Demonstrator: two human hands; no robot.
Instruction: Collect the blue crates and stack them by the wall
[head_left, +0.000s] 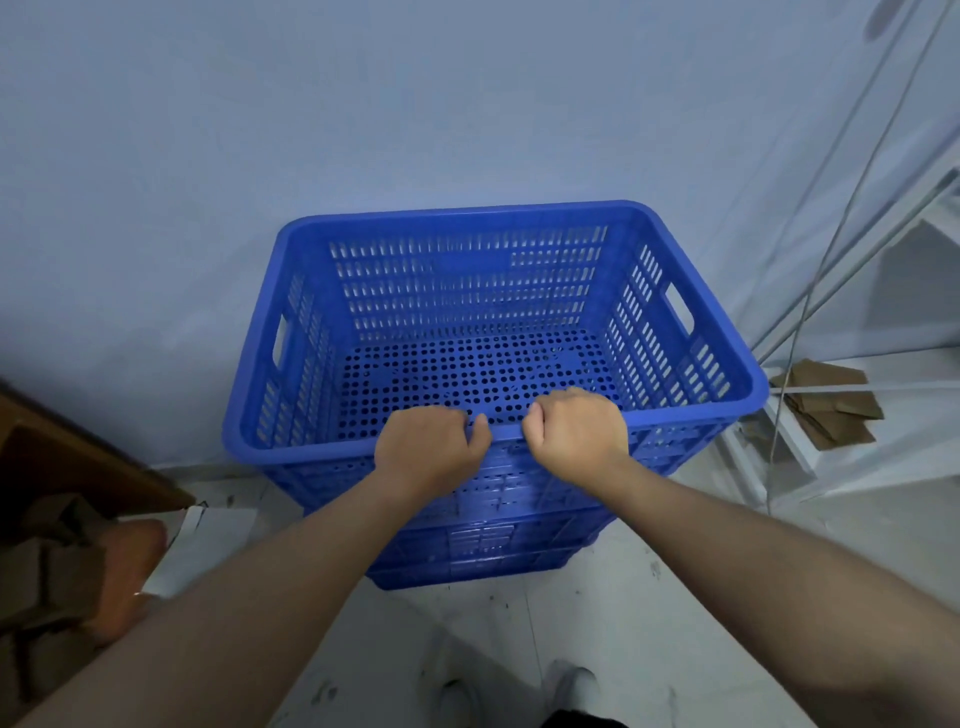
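A large blue perforated crate (467, 291) sits on top of a stack of blue crates (483, 551) standing against the pale wall (363, 114). The top crate is empty, with handle slots in its left and right sides. My left hand (431, 447) and my right hand (576, 426) both grip its near rim, side by side, fingers curled over the edge into the crate. Lower crates show only as nested rims below the top one.
Brown cardboard boxes and a wooden piece (57, 509) crowd the left floor, with white paper (197, 551) beside them. A white metal frame (852, 332) and flattened cardboard (826, 405) stand at the right. My shoes (519, 691) show on the tiled floor.
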